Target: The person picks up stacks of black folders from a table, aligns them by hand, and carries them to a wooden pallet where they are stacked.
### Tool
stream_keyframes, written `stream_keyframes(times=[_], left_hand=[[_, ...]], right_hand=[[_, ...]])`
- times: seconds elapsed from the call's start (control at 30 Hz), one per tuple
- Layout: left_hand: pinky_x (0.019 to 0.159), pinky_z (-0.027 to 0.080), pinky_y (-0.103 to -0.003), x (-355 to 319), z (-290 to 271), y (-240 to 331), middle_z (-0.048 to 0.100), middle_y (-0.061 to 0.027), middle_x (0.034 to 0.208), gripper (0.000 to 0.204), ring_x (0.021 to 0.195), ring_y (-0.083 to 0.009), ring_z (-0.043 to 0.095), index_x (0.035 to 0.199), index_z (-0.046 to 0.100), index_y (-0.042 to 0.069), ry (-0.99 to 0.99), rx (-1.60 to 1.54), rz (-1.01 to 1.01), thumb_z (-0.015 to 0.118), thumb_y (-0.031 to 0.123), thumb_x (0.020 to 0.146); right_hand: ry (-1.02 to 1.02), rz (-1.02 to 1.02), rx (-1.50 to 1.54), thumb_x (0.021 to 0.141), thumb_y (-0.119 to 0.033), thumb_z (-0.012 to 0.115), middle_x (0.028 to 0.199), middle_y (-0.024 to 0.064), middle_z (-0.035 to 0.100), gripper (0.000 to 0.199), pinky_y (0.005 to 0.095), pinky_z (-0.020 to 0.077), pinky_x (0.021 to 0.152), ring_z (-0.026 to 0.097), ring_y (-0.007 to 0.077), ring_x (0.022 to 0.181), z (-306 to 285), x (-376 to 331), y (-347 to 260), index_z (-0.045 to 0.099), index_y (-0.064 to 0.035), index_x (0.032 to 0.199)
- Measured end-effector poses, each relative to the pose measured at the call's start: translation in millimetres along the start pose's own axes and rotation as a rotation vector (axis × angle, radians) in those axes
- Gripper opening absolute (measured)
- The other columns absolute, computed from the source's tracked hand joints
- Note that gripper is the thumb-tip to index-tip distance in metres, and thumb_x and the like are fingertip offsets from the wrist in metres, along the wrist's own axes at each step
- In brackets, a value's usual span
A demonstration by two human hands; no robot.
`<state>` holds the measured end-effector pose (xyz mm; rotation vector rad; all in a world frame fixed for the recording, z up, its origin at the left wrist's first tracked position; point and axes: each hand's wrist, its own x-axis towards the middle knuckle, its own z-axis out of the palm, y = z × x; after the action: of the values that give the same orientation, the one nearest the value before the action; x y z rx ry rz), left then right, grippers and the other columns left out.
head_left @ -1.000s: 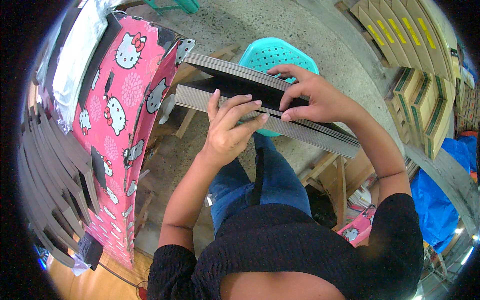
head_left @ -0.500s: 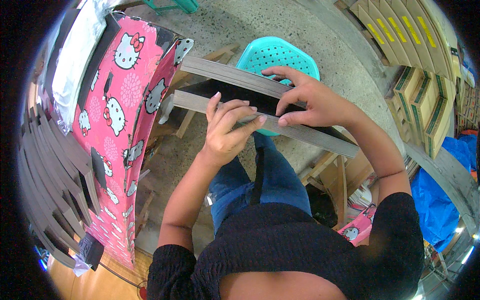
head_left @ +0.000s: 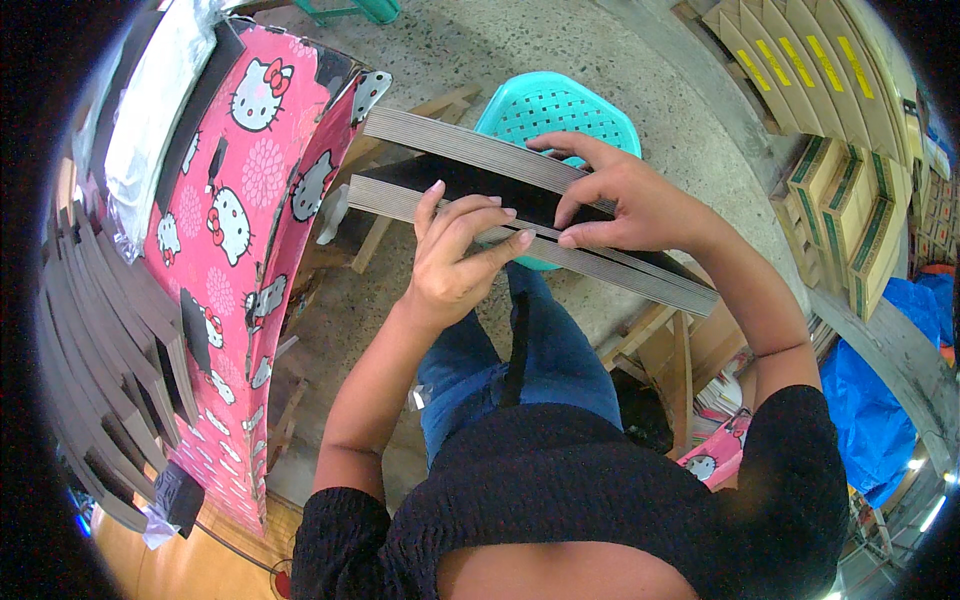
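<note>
A thick stack of grey cardboard sheets (head_left: pixel 440 150) stands on edge over my lap, spread into two bundles with a dark gap between them. My left hand (head_left: pixel 455 255) rests on the near bundle, its fingers curled over the top edges. My right hand (head_left: pixel 625 200) reaches across the gap, its fingers pinching the sheets of the near bundle while the index finger touches the far one. Both hands grip the stack.
A turquoise plastic stool (head_left: pixel 560 110) stands beyond the stack. A pink printed board with cartoon cats (head_left: pixel 240 250) leans at my left, with fanned grey sheets (head_left: pixel 90 370) beside it. Stacked cartons (head_left: pixel 840 200) line the right. Wooden pieces (head_left: pixel 670 340) lie under the stack.
The gap between the two bundles has widened. My left fingers have shifted along the near bundle and my right hand has spread further across the gap.
</note>
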<state>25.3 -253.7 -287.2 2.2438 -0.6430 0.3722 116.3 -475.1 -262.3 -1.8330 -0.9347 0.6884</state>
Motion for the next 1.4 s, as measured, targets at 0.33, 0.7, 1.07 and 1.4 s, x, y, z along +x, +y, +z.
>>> stream_keyframes(times=[0.33, 0.7, 1.07, 1.4], left_hand=[[0.1, 0.027, -0.043, -11, 4, 0, 0.062, -0.0026, 0.088, 0.026, 0.087, -0.0194, 0.061, 0.086, 0.07, 0.013, 0.019, 0.025, 0.017, 0.066, 0.007, 0.062], [0.101, 0.025, -0.04, -11, 3, 4, 0.063, -0.002, 0.089, 0.021, 0.09, -0.0196, 0.062, 0.082, 0.07, 0.015, 0.078, 0.028, -0.011, 0.07, 0.007, 0.062], [0.1, 0.025, -0.039, -13, 3, 3, 0.064, -0.0036, 0.09, 0.022, 0.092, -0.0201, 0.062, 0.082, 0.071, 0.014, 0.078, 0.021, -0.01, 0.068, 0.007, 0.061], [0.091, 0.033, -0.042, -8, 4, 10, 0.061, -0.0046, 0.092, 0.021, 0.088, -0.0225, 0.057, 0.079, 0.07, 0.016, 0.245, 0.047, -0.03, 0.07, 0.01, 0.059]], right_hand=[[0.045, -0.095, -0.107, 0.065, -0.017, 0.072, 0.134, 0.0217, 0.036, 0.018, 0.0421, 0.0333, 0.098, 0.039, 0.0374, 0.12, 1, 0, -10, 0.063, -0.009, 0.078], [-0.04, -0.022, -0.032, 0.064, -0.019, 0.076, 0.139, 0.0172, 0.032, 0.019, 0.0418, 0.0296, 0.1, 0.032, 0.0339, 0.126, 5, -1, -6, 0.065, -0.0103, 0.077], [-0.037, -0.005, -0.008, 0.064, -0.018, 0.075, 0.138, 0.0171, 0.033, 0.018, 0.042, 0.0294, 0.1, 0.033, 0.0337, 0.126, 7, -2, -5, 0.065, -0.0107, 0.076], [-0.001, -0.061, -0.21, 0.062, -0.015, 0.071, 0.133, 0.0227, 0.035, 0.023, 0.0436, 0.04, 0.09, 0.043, 0.0388, 0.113, 7, 1, -13, 0.056, -0.0058, 0.078]])
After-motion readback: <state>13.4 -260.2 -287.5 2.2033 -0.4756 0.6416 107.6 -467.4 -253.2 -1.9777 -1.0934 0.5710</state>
